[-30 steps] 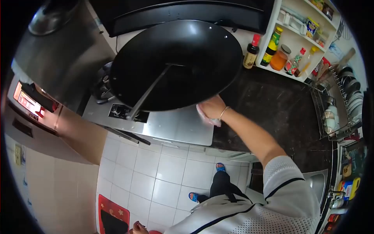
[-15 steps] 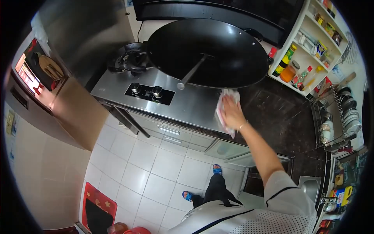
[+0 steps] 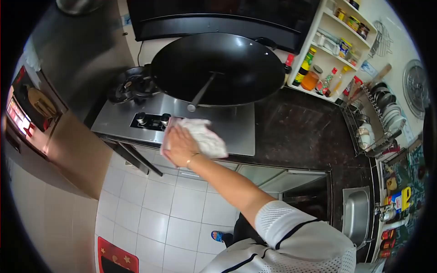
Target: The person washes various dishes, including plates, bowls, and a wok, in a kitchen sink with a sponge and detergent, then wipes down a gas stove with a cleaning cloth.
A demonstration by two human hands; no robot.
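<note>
My right hand (image 3: 180,146) presses a white cloth with a pinkish edge (image 3: 205,139) onto the front of the steel gas stove (image 3: 239,129). Its fingers lie over the cloth's left part, beside the control panel's right knob (image 3: 165,119). The rest of the cloth spreads rightward in loose folds. Behind the hand, a large black wok (image 3: 248,75) sits on the stove. Inside it rests a long-handled metal utensil (image 3: 203,91), its handle over the near rim. My left hand is out of view.
A bare burner (image 3: 132,86) is left of the wok. To the right run a dark countertop (image 3: 296,132), a shelf of bottles and jars (image 3: 314,77), a dish rack (image 3: 368,123) and a sink (image 3: 356,211). A red mat (image 3: 116,257) lies on the tiled floor.
My right hand has swept the cloth left along the stove front, from the right edge to the control knobs. The cloth is more spread out. The camera view has shifted.
</note>
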